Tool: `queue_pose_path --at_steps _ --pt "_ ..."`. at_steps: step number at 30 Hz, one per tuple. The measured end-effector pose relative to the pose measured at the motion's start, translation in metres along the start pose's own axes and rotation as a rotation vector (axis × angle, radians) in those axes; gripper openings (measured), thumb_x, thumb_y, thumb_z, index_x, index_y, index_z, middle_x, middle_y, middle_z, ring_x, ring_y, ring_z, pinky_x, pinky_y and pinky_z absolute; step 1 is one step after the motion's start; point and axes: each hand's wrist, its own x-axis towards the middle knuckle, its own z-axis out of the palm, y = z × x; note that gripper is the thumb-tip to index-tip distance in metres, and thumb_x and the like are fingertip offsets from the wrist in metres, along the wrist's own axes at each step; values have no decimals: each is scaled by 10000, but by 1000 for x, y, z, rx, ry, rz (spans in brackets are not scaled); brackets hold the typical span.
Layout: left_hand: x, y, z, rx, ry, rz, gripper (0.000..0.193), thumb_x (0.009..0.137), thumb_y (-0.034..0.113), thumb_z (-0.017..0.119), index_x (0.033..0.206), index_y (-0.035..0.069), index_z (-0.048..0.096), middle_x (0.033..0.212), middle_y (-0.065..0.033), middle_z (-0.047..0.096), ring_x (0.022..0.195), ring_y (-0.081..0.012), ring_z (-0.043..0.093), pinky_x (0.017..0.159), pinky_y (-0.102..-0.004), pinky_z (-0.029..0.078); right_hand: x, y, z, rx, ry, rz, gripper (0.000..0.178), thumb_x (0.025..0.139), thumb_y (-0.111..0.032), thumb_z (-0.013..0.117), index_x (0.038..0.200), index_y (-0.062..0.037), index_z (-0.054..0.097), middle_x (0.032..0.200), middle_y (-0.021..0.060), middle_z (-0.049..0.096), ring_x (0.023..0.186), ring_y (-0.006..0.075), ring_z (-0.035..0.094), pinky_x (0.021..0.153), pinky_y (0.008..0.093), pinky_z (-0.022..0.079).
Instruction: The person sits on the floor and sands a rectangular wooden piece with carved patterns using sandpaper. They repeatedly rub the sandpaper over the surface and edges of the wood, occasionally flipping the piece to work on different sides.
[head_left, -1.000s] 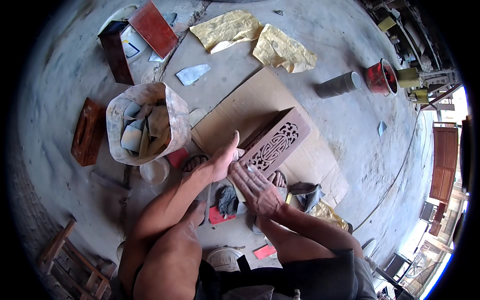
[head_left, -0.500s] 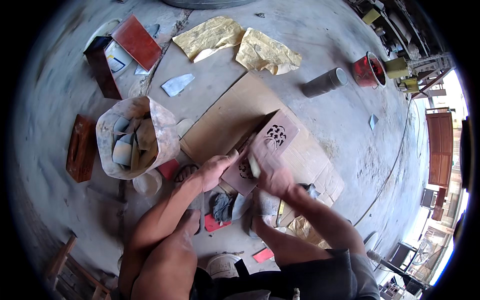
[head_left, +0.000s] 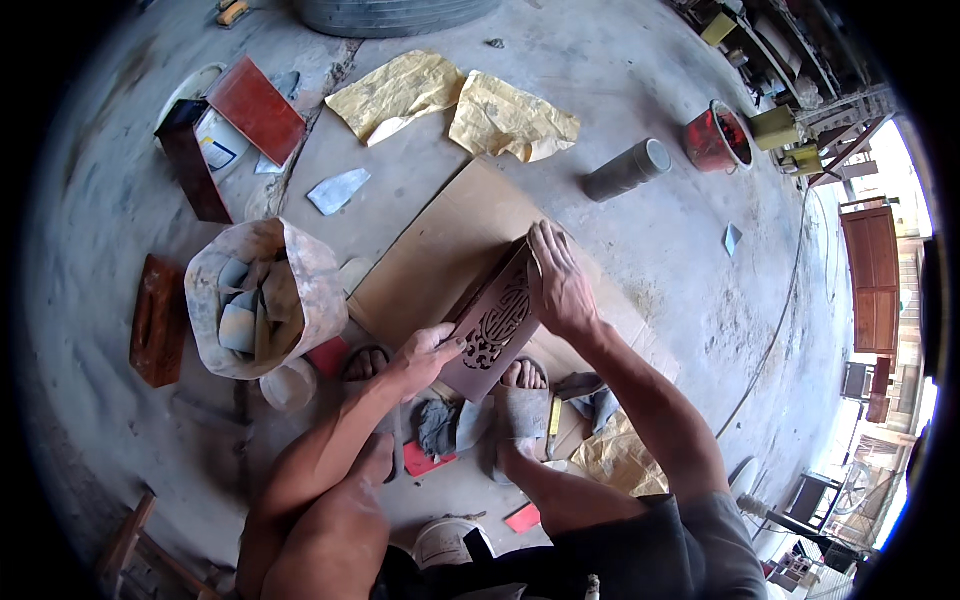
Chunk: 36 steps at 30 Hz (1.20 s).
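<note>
A reddish-brown wooden box [head_left: 478, 372] with a cut-out fretwork face stands tilted over a flat cardboard sheet [head_left: 420, 232]. My left hand [head_left: 422, 362] is closed on its near left edge, the thumb on top. Against the upper right edge lies my right hand [head_left: 562, 285], its fingers pressed together and bent over the far corner. Whatever is under that palm is hidden. Below the box are my sandalled feet, with a dark crumpled rag [head_left: 438, 426] between them.
On the left stands a whitish bucket [head_left: 318, 290] filled with sanding-sheet pieces, beside a brown wooden block [head_left: 158, 320]. Crumpled yellowish paper [head_left: 515, 115] lies beyond the cardboard. A grey cylinder [head_left: 628, 170] and a red-stained bucket [head_left: 706, 138] are at the far right.
My right hand has gone from the middle of the fretwork face to the upper right edge, uncovering the pattern. The box has turned somewhat, and my left hand still grips it.
</note>
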Motion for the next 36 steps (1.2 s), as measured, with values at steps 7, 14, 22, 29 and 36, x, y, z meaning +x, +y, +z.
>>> queue_pose_path --at_steps 7,14,22,29,36 --pt "3 -18 -5 -41 43 51 497 1044 198 594 1402 -136 509 1259 -158 678 1120 -167 625 998 -310 505 -50 12 -15 68 -6 114 542 994 -64 493 1496 104 377 1541 349 397 1474 474 349 1260 506 256" --pt "1 -16 2 34 180 5 495 1032 184 611 1381 -155 518 1265 -159 677 1124 -167 630 1001 -314 508 -105 -39 25 109 -9 -148 788 755 6 622 1510 82 409 1559 314 408 1485 453 367 1253 525 271" --pt "-2 -8 -4 -16 60 -2 516 1026 174 616 1405 -157 501 1267 -179 680 1138 -185 634 1010 -314 502 -86 -22 -4 -45 -205 -244 781 800 -181 729 1489 54 446 1598 253 393 1494 383 386 1240 503 309" --pt "-2 -20 -13 33 89 -6 594 1013 233 654 1421 -163 484 1294 -174 665 1181 -180 614 1042 -307 477 -120 -62 7 37 -392 -600 782 787 -193 617 1528 -11 446 1607 193 418 1490 306 416 1277 456 266" --pt "6 -17 -4 27 89 -12 620 1009 242 655 1422 -179 464 1336 -226 638 1226 -218 606 1060 -317 474 -148 -64 14 33 -355 -548 759 786 -187 706 1484 11 483 1587 193 439 1442 353 464 1202 474 367"
